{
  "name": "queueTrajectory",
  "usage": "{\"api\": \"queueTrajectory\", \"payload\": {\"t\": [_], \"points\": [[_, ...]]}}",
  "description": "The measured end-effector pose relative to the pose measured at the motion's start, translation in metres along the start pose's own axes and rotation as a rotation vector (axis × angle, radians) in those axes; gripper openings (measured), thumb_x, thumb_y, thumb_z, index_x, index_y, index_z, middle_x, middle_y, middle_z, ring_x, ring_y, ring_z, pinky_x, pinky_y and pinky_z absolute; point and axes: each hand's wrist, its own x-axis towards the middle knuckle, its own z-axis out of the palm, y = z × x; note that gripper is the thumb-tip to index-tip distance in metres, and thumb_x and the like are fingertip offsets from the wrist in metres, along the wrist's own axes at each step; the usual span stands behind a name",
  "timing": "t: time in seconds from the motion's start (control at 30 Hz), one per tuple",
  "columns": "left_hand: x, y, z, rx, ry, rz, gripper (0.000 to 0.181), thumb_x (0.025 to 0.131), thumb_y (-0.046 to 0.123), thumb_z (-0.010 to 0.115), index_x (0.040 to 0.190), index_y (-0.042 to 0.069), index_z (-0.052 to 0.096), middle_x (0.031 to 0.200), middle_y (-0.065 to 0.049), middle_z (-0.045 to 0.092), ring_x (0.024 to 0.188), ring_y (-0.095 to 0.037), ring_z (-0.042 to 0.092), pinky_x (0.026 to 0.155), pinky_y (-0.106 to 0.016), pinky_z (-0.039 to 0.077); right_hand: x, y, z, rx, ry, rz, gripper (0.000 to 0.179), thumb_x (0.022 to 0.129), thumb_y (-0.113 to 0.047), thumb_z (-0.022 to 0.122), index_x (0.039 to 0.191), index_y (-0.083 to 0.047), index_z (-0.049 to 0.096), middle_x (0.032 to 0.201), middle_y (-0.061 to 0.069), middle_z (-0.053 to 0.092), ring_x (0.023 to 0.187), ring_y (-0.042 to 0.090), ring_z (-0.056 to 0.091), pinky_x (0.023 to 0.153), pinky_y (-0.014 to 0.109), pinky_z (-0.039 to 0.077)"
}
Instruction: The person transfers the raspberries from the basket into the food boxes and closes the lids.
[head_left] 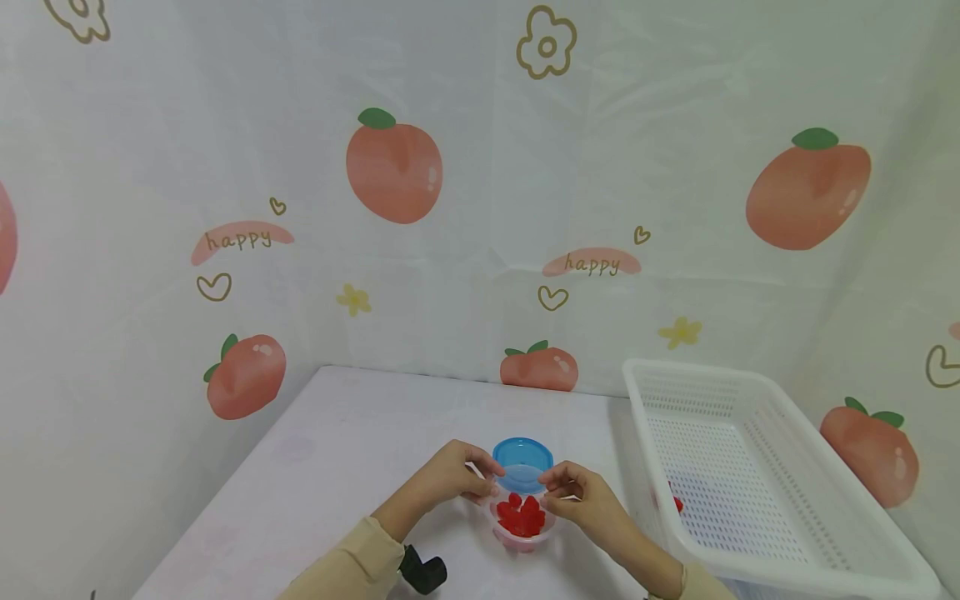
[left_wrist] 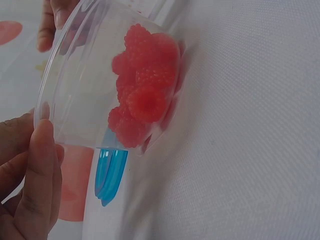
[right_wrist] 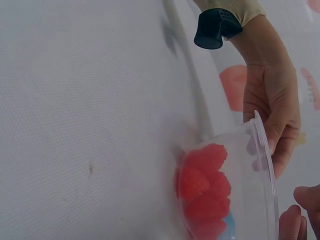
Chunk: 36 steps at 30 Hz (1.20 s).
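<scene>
A clear round plastic tub (head_left: 517, 543) stands on the white table, holding several red raspberries (left_wrist: 145, 75). My left hand (head_left: 457, 473) pinches its rim from the left, thumb on one side and fingers on the other. Across the tub, my right hand (head_left: 588, 498) has its fingers loosely bent and spread from the thumb. Its fingertips (right_wrist: 290, 222) come right up to the rim. Just behind the tub lies a round blue lid (head_left: 522, 454), partly seen through the clear wall.
On the right of the table is a white perforated basket (head_left: 765, 442); a small red piece (head_left: 678, 505) shows at its left side. A black device (head_left: 423, 573) sits at my left wrist. A fruit-printed curtain (head_left: 465, 300) hangs behind the table.
</scene>
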Motion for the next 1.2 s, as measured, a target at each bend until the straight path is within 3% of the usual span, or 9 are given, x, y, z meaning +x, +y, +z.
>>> {"api": "queueTrajectory", "payload": {"t": [0.4,0.67,0.8,0.97,1.2], "points": [[-0.001,0.002,0.0,0.01,0.008,-0.019,0.02,0.079,0.006,0.078,0.099,0.002,0.074,0.081,-0.004,0.066,0.063,-0.014,0.062,0.061,-0.028,0.059,-0.007,-0.008,-0.007,-0.007,-0.04,-0.075,0.029,0.089,-0.008,0.067,0.111,0.009,0.057,0.106,0.023,0.06,0.087,0.017,0.06,0.074,0.021,0.056],[-0.001,0.002,0.001,0.0,0.01,-0.027,0.021,0.078,0.006,0.079,0.098,0.002,0.074,0.078,-0.004,0.064,0.063,-0.014,0.062,0.06,-0.027,0.059,-0.018,-0.033,-0.026,-0.018,-0.045,-0.141,0.031,0.09,-0.012,0.067,0.111,0.008,0.056,0.104,0.014,0.061,0.089,0.015,0.062,0.077,0.021,0.056],[0.0,0.002,0.001,0.003,0.013,-0.028,0.02,0.078,0.005,0.078,0.097,0.002,0.074,0.078,-0.004,0.063,0.063,-0.014,0.062,0.06,-0.027,0.059,-0.021,-0.049,-0.042,-0.047,0.018,-0.182,0.028,0.089,-0.011,0.068,0.11,0.005,0.058,0.104,0.005,0.061,0.091,0.013,0.063,0.078,0.021,0.056],[0.001,0.002,0.002,0.005,0.019,-0.037,0.019,0.078,0.006,0.078,0.097,0.003,0.074,0.079,-0.004,0.064,0.063,-0.014,0.062,0.06,-0.027,0.059,-0.019,-0.063,-0.07,-0.084,0.165,-0.367,0.021,0.088,-0.002,0.068,0.107,0.0,0.061,0.099,-0.011,0.063,0.092,0.003,0.063,0.077,0.017,0.055],[0.0,0.002,0.002,0.012,0.022,-0.041,0.02,0.078,0.007,0.079,0.097,0.004,0.074,0.079,-0.004,0.063,0.063,-0.014,0.062,0.061,-0.027,0.058,-0.005,-0.063,-0.119,0.145,0.306,-0.557,0.03,0.088,0.013,0.058,0.107,-0.01,0.063,0.099,-0.007,0.064,0.089,0.002,0.064,0.076,0.015,0.055]]}}
